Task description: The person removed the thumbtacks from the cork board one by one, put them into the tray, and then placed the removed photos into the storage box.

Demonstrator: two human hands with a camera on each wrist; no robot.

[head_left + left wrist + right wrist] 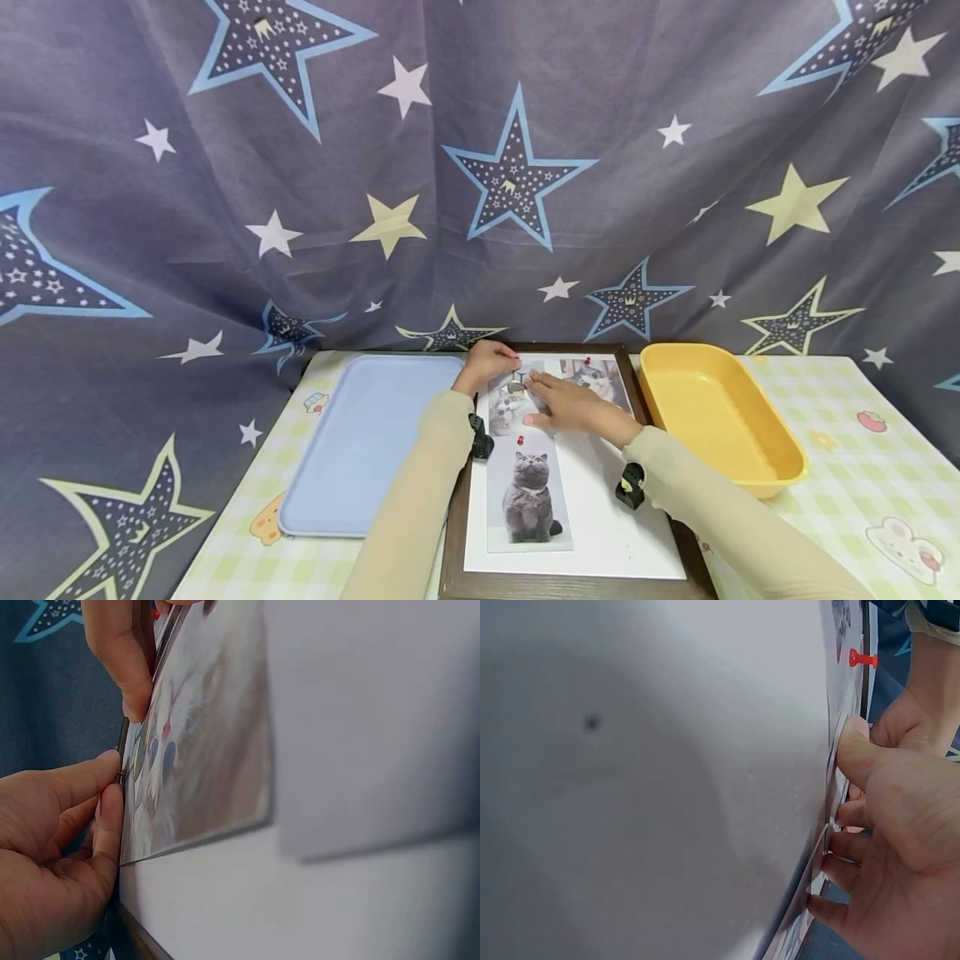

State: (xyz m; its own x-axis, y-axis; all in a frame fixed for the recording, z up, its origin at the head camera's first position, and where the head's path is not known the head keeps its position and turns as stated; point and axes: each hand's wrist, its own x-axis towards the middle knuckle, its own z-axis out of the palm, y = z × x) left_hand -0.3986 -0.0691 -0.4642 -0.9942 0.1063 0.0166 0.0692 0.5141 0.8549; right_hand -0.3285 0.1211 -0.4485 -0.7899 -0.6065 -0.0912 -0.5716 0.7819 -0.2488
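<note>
My left hand is at the upper left corner of a brown-framed white board. Its thumb and forefinger pinch a small red push pin over the top edge of a cat photo. My right hand lies across that photo's right side with fingers extended, pressing on it. In the right wrist view its fingertips touch the photo sheets. Below, a tall photo of a seated grey cat overlaps the board, with a red push pin near its top.
Another cat photo hangs at the board's upper right under a red push pin. A light blue tray lies to the left, and a yellow bin stands to the right. A starry curtain rises behind the checked tablecloth.
</note>
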